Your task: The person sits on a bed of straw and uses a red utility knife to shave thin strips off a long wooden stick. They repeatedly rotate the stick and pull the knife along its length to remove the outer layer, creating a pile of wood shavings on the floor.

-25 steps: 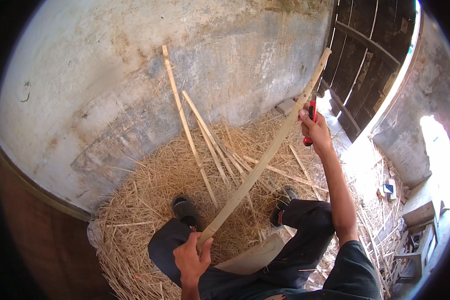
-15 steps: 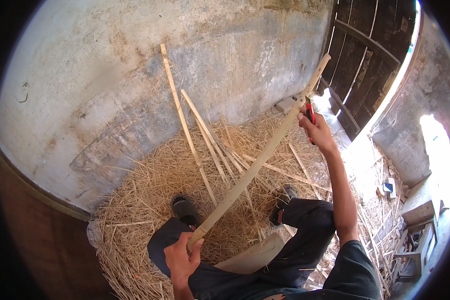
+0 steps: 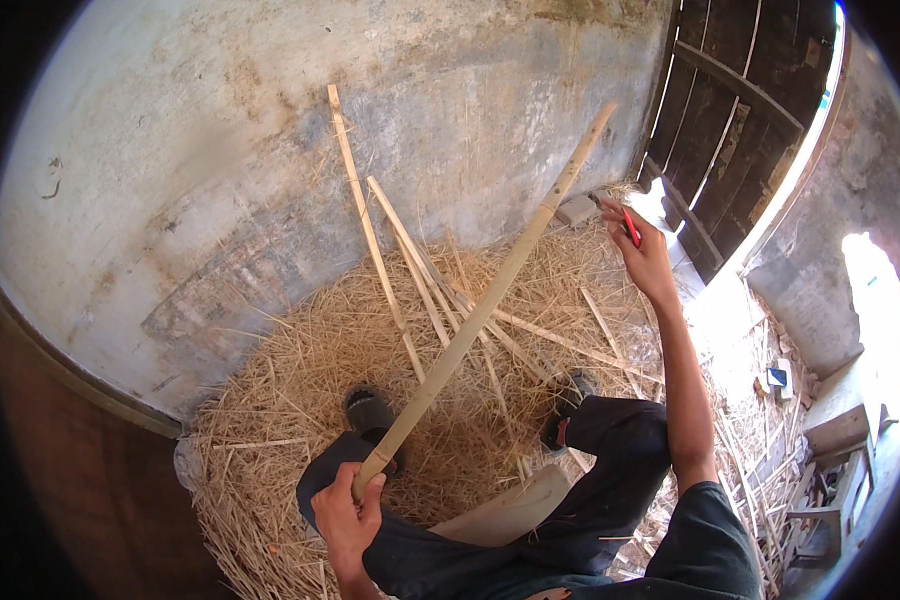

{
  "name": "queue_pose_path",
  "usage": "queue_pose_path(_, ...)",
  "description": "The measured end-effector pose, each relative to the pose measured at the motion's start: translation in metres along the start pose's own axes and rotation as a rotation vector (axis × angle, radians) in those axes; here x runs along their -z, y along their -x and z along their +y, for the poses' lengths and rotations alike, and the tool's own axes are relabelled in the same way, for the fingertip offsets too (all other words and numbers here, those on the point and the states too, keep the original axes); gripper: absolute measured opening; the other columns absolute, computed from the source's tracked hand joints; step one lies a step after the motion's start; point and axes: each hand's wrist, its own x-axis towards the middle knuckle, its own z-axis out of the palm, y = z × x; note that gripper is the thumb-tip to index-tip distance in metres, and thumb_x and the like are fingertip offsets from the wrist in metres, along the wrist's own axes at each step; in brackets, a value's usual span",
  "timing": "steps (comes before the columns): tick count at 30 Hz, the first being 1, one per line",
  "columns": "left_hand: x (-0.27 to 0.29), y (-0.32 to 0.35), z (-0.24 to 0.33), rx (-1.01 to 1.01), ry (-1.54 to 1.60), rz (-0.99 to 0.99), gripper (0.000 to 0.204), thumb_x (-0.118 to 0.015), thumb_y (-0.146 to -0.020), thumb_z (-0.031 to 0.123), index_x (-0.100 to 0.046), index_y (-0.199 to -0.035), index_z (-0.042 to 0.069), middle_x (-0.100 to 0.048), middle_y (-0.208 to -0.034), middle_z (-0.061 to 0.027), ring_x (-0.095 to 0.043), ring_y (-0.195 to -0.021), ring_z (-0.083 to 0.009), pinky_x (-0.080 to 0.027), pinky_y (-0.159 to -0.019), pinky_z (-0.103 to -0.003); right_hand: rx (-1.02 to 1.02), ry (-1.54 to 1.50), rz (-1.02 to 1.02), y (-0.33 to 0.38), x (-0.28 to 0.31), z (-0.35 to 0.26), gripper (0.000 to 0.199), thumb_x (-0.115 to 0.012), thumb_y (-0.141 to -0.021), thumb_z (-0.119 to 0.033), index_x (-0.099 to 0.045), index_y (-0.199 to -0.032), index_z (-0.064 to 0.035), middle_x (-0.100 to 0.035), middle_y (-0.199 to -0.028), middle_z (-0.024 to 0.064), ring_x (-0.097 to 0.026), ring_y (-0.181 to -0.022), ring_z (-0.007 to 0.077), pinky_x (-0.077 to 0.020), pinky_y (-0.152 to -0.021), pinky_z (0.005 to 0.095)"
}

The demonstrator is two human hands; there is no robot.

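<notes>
A long pale bamboo strip [image 3: 467,340] slants from lower left to upper right across the view. My left hand [image 3: 344,515] is closed round its lower end, above my left thigh. The strip's far end stands free in the air, with a gap between it and my right hand [image 3: 645,258]. A red utility knife [image 3: 631,228] lies in that right hand, held against the palm while some fingers are stretched out. Its blade cannot be made out. Both my feet rest on straw-like shavings below the strip.
Several other bamboo strips [image 3: 358,190] lean on the stained wall [image 3: 240,150] or lie on the shavings [image 3: 270,480]. A pale block-like seat [image 3: 505,510] shows between my legs. A dark plank door [image 3: 730,120] stands at upper right, with a wooden rack [image 3: 828,505] at lower right.
The bamboo strip's upper end has swung left, away from my right hand. My right hand has let go of the strip, its fingers loosening, and keeps the knife. My left hand has shifted slightly left and down.
</notes>
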Motion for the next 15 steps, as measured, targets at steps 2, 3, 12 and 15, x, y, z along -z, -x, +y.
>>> queue_pose_path(2, -0.002, 0.000, 0.001, 0.034, 0.041, -0.019, 0.023, -0.077, -0.100, 0.025, -0.068, -0.099, 0.004, -0.048, -0.058, -0.0062, -0.046, -0.048, -0.0142, -0.034, -0.049, -0.033, 0.083, 0.133, 0.125, -0.002, 0.000, 0.006, 0.038, -0.064, -0.104, -0.016, -0.070, -0.142, -0.0098, -0.078, -0.121, 0.0156, -0.073, -0.117, 0.0233, -0.0539, -0.103, 0.0388)
queue_pose_path(3, -0.004, -0.001, 0.003, 0.050, 0.062, -0.029, 0.023, -0.077, -0.101, 0.026, -0.068, -0.100, 0.004, -0.048, -0.058, -0.0054, -0.044, -0.049, -0.0126, -0.033, -0.049, -0.032, 0.028, 0.105, 0.140, -0.002, 0.003, 0.009, 0.038, -0.065, -0.105, -0.018, -0.070, -0.141, -0.0096, -0.077, -0.122, 0.0155, -0.072, -0.118, 0.0232, -0.0539, -0.103, 0.0388)
queue_pose_path(12, -0.040, -0.010, 0.037, 0.119, 0.625, -0.140, 0.030, -0.065, -0.111, 0.033, -0.069, -0.106, 0.004, -0.053, -0.071, 0.0037, -0.039, -0.059, -0.0052, -0.029, -0.054, -0.029, -0.128, -0.293, -0.017, 0.042, -0.003, -0.111, 0.049, -0.048, -0.113, -0.047, -0.066, -0.121, -0.0019, -0.066, -0.091, 0.0064, -0.056, -0.078, 0.0129, -0.0491, -0.071, 0.0382)
queue_pose_path(15, -0.043, -0.014, 0.065, 0.134, 0.776, -0.174, 0.037, -0.061, -0.113, 0.041, -0.065, -0.106, 0.005, -0.050, -0.073, 0.0047, -0.037, -0.060, -0.0022, -0.028, -0.054, -0.026, 0.200, -0.194, -0.146, 0.084, -0.028, -0.143, 0.026, -0.063, -0.108, -0.030, -0.069, -0.111, -0.0050, -0.067, -0.084, 0.0047, -0.063, -0.067, 0.0163, -0.0515, -0.060, 0.0380)
